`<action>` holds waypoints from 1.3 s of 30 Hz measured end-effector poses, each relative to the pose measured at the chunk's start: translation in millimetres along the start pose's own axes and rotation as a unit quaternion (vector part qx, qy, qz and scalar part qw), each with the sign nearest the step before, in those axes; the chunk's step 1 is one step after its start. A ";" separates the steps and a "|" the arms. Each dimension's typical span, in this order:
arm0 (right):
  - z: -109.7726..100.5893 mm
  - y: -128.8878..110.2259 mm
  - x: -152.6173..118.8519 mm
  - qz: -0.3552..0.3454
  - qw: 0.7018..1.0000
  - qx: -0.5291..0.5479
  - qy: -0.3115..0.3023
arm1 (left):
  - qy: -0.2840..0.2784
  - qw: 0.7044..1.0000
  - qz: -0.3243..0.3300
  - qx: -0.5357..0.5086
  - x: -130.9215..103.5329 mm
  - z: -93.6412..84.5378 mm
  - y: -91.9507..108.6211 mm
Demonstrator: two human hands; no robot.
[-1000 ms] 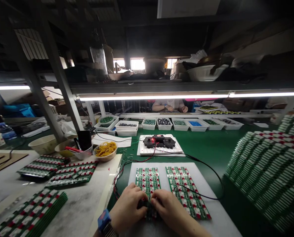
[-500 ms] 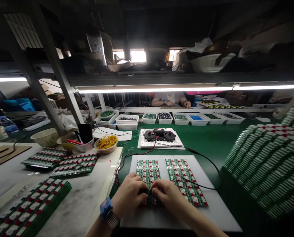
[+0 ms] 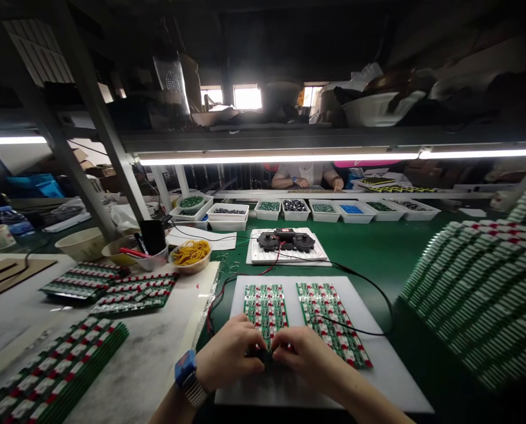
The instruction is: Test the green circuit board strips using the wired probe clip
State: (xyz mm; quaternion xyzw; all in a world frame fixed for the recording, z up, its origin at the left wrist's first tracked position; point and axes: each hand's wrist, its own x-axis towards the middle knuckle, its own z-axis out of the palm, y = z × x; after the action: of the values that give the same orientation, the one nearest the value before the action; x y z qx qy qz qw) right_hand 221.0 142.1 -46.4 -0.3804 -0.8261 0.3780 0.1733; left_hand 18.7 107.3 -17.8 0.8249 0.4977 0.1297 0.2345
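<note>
Two green circuit-board panels with white and red parts lie on a white board (image 3: pixel 298 388). Over the near end of the left panel (image 3: pixel 265 306) are both my hands. My left hand (image 3: pixel 232 356), with a blue watch on its wrist, curls thumb and fingers at that panel's left edge. My right hand (image 3: pixel 302 353) bends its fingers at the right edge. What lies between the fingers of either hand is too small or hidden to name. The right panel (image 3: pixel 331 324) lies untouched, with a black cable (image 3: pixel 355 331) end over it.
A black device (image 3: pixel 285 240) sits on a white tray behind the board. Parts bins (image 3: pixel 268 209) line the back. Tall panel stacks (image 3: pixel 479 294) stand right; more panels (image 3: pixel 55 371) lie left, near a bowl of yellow bands (image 3: pixel 191 254). Across the bench is a person (image 3: pixel 307 175).
Both hands have moved slightly toward me along the left panel, showing a little more of it. The panels stay where they were.
</note>
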 end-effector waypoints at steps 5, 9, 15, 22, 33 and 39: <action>-0.4 -0.3 -0.2 0.008 1.000 0.014 -0.011 | -0.001 1.000 -0.008 0.001 -0.1 -0.1 0.0; -2.3 -2.5 -0.3 0.024 0.999 0.003 -0.023 | -0.001 1.000 -0.014 -0.010 0.5 2.5 -1.2; 2.4 -4.3 -0.5 0.025 0.999 -0.030 -0.011 | -0.005 0.999 -0.034 0.016 1.6 9.2 -4.1; 7.1 -7.1 1.2 0.037 0.998 -0.049 0.011 | 0.002 0.999 -0.046 0.014 2.8 10.3 -2.6; 13.7 -15.7 4.0 0.070 0.989 -0.131 0.023 | 0.006 0.998 -0.044 0.040 5.2 14.7 -4.1; 1.9 -12.9 0.7 0.009 0.989 -0.150 0.010 | 0.004 0.999 -0.038 0.030 5.0 12.4 -2.4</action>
State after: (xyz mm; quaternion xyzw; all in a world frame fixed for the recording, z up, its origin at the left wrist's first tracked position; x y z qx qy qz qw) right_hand 213.1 136.2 -37.9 -0.4132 -0.8682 0.2478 0.1189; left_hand 24.8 109.5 -29.8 0.8116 0.5334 0.1091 0.2118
